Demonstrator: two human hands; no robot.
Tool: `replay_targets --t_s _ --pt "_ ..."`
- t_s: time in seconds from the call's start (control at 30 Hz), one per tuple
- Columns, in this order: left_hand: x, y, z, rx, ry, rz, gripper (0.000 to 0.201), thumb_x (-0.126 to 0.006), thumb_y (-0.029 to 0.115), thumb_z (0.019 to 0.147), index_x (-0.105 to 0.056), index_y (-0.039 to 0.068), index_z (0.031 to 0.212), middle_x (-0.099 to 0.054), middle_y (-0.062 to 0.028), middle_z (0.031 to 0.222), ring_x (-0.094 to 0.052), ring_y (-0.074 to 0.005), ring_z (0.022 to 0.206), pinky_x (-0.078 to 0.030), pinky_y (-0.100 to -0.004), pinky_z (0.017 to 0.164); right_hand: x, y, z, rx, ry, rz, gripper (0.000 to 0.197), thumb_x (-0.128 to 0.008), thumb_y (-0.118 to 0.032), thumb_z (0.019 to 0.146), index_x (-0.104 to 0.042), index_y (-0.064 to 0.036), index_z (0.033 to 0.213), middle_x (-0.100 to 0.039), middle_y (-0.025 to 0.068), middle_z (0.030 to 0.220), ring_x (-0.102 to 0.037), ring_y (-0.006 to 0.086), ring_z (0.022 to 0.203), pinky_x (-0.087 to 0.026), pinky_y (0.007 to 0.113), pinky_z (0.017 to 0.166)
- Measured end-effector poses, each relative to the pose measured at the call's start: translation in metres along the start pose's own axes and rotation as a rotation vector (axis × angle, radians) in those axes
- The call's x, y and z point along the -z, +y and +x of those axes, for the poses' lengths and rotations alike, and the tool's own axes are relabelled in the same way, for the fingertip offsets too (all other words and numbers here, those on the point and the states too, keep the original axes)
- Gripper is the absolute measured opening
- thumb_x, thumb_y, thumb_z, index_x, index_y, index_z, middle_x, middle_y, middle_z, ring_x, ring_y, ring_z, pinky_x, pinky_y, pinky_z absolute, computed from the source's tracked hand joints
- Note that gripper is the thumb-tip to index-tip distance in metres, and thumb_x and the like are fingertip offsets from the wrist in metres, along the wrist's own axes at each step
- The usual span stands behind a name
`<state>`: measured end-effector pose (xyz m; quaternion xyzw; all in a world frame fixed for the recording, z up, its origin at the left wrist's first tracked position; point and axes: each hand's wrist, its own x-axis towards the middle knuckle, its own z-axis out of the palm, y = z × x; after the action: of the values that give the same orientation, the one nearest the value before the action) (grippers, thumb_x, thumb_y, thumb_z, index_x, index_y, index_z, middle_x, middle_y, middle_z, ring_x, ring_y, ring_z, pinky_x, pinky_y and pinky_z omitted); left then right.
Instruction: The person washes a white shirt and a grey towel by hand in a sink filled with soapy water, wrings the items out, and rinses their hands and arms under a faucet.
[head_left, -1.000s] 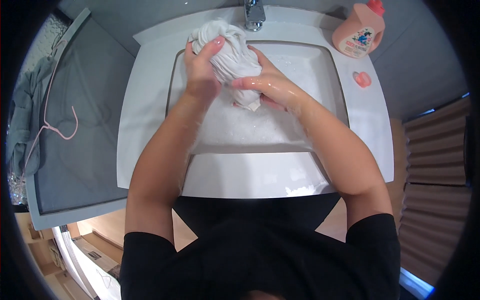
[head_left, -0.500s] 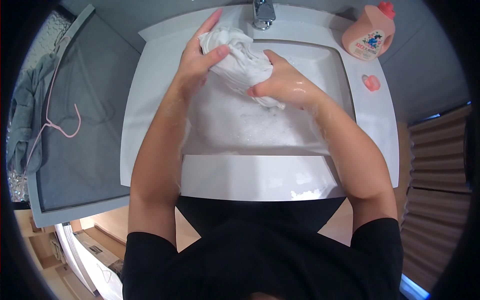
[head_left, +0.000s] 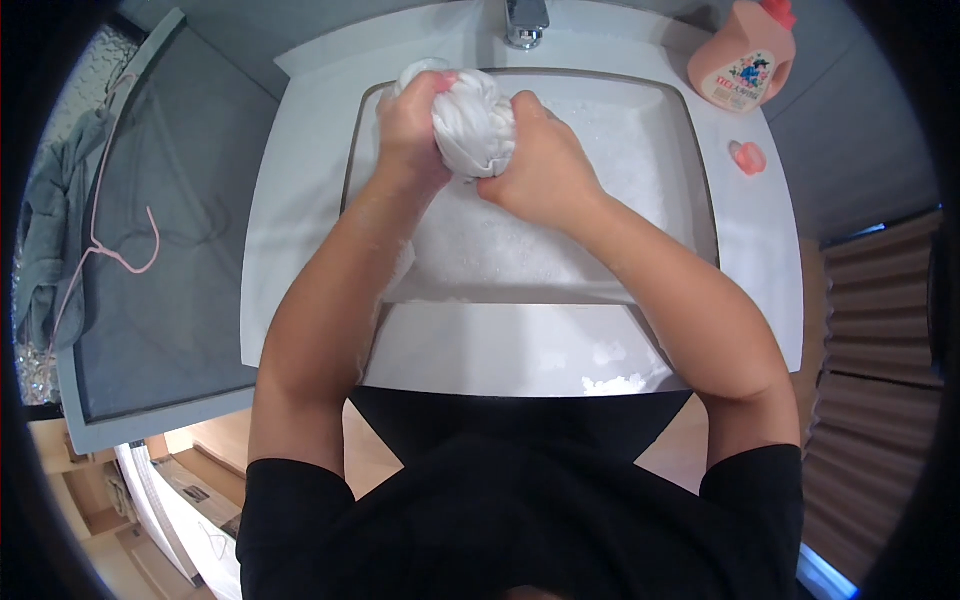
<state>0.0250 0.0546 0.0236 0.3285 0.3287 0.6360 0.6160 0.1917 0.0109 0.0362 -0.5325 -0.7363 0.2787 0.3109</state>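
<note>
A bunched white cloth point(head_left: 472, 125) is gripped between my two hands over the left part of the sink. My left hand point(head_left: 412, 125) is closed round its left side, with the thumb laid across the top. On the other side my right hand point(head_left: 545, 165) is wrapped round the cloth, thumb low and fingers mostly hidden behind it. Below, the white rectangular sink point(head_left: 712, 235) holds cloudy water with suds. Wet foam clings to my left forearm.
A chrome faucet point(head_left: 525, 22) rises behind the sink. On the right of the counter stand a pink detergent bottle point(head_left: 742, 60) and a small pink cap point(head_left: 748, 158). At left, a pink hanger point(head_left: 125, 262) and a grey towel point(head_left: 60, 220) hang by a grey-framed glass panel point(head_left: 170, 300).
Both hands have drawn closer together, and the cloth is squeezed into a tighter bundle. My right hand has shifted left a little, and my left thumb now presses over the top.
</note>
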Motion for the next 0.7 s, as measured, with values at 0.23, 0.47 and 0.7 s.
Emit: replay_targets --t_s 0.23,0.47,0.7 --pt "0.027 0.000 -0.001 0.204 -0.280 -0.100 0.036 -0.051 0.029 0.091 -0.069 -0.002 0.100 -0.072 -0.0138 0.096 -0.069 -0.0293 0.093 -0.056 -0.0429 0.085 0.001 0.007 -0.008 0.305 -0.015 -0.091 0.057 -0.082 -0.017 0.066 -0.051 0.0014 0.111 -0.066 0.0265 0.101 -0.066 0.0466 0.094 -0.056 0.049 0.081" --pt "0.033 0.001 0.002 0.322 -0.538 -0.109 0.043 -0.048 0.034 0.094 -0.070 -0.001 0.102 -0.073 -0.0150 0.099 -0.071 -0.0290 0.093 -0.058 -0.0409 0.085 0.010 -0.001 -0.020 0.427 -0.111 -0.186 0.054 -0.081 -0.023 0.066 -0.055 0.0014 0.107 -0.067 0.0276 0.093 -0.068 0.0465 0.081 -0.057 0.051 0.074" --pt "0.047 -0.009 0.005 0.384 -0.630 -0.066 0.035 -0.058 0.034 0.096 -0.067 0.004 0.111 -0.073 -0.0123 0.105 -0.072 -0.0255 0.091 -0.060 -0.0394 0.084 0.021 -0.005 -0.016 0.471 -0.230 -0.186 0.050 -0.078 -0.023 0.066 -0.057 0.0019 0.104 -0.067 0.0271 0.086 -0.067 0.0452 0.080 -0.056 0.050 0.073"
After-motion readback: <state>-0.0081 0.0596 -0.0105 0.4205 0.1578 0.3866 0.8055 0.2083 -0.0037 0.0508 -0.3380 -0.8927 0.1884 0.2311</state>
